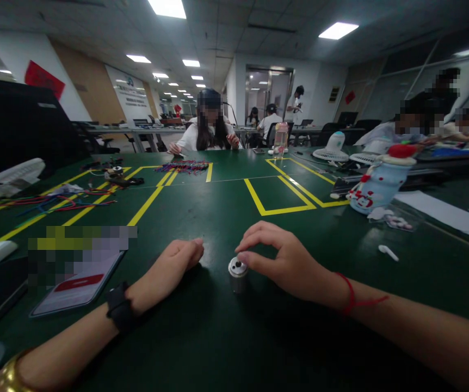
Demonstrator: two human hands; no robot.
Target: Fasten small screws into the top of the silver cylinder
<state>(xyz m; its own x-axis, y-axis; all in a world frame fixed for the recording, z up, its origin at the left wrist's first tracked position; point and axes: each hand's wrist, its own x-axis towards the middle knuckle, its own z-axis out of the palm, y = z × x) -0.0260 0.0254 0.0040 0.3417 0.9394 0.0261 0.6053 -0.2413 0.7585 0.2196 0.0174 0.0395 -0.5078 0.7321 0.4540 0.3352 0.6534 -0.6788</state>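
Note:
A small silver metal cylinder, much like a little motor, stands upright on the green table. Dark holes show in its top face. At its upper right edge my right hand has thumb and fingertips brought together in a pinch. Whatever may be between those tips is too small to make out. To the left of the cylinder, and apart from it, my left hand rests with its fingers curled closed. The inside of that hand is hidden.
A phone lies left of my left wrist, with loose wires beyond it. On the right are a blue bottle, a white earbud and paper. Across the table sits a person near a bundle of wires.

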